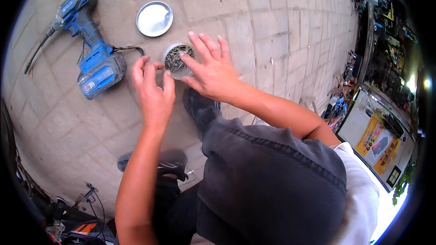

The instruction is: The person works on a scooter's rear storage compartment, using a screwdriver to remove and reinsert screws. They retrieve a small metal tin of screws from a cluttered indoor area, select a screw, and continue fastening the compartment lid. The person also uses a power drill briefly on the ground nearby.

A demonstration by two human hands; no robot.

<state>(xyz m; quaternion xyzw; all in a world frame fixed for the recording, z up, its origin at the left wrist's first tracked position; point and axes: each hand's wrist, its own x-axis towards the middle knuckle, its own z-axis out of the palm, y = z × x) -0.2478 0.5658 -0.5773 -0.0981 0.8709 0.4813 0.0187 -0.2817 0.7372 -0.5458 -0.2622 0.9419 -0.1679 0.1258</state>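
Observation:
A round, shallow container (178, 60) full of small metal screws stands on the paving. Over its right side my right hand (213, 72) is spread, one finger above the screws and the thumb by the near rim. Just left of the container is my left hand (154, 90), its fingers bent but apart, with nothing visible between them. Beyond the container lies a round silver lid (154, 19). To the left, a blue and black cordless drill (88, 36) with a long thin bit rests on its side, its battery end towards my left hand.
Brick paving (254, 22) spreads around. My shoe (200, 108) is close to the container, below my right hand. A cluttered shelf area (395, 40) and a white board with yellow posters (377, 140) stand at right. An orange and black machine (84, 229) is at lower left.

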